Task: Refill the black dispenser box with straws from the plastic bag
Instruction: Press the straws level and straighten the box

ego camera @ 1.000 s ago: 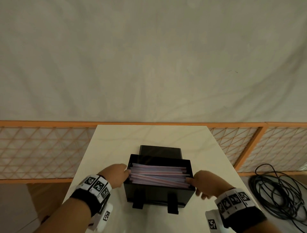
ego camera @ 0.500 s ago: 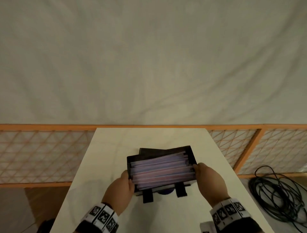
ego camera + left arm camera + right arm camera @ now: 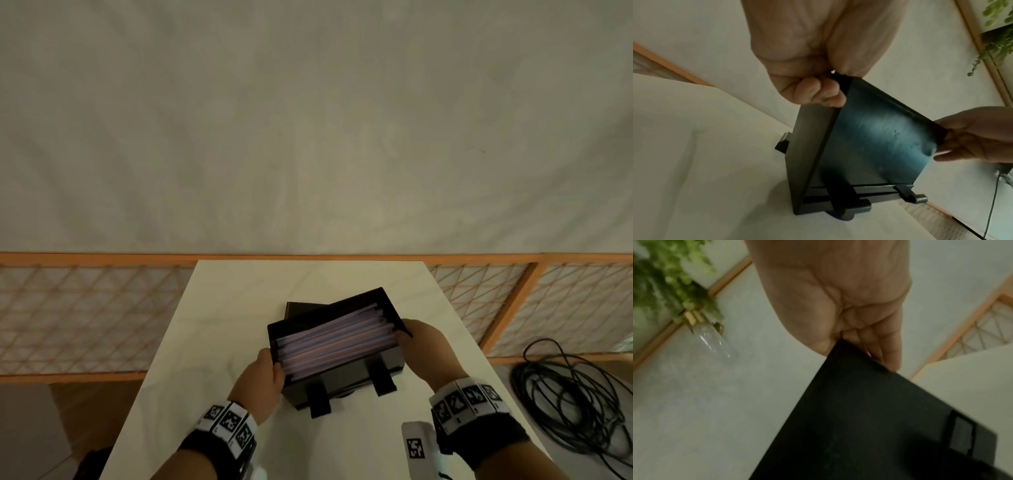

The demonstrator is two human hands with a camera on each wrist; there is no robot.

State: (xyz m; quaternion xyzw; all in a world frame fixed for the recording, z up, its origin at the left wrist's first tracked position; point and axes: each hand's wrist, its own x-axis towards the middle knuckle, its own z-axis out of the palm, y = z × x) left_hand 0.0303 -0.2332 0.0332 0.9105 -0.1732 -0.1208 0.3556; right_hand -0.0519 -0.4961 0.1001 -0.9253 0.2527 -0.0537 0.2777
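Both hands (image 3: 263, 378) (image 3: 423, 347) gripping tilted dispenser box (image 3: 346, 375)

The white rectangular surface (image 3: 212, 342) lies bare left, right and far of the tilted black plastic dispenser box (image 3: 342, 377); a flat black lid (image 3: 298, 308) blocks just behind the box, touching or apart unclear.

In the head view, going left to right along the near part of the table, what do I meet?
left hand → black dispenser box filled with straws → right hand → coiled black cable on the floor.
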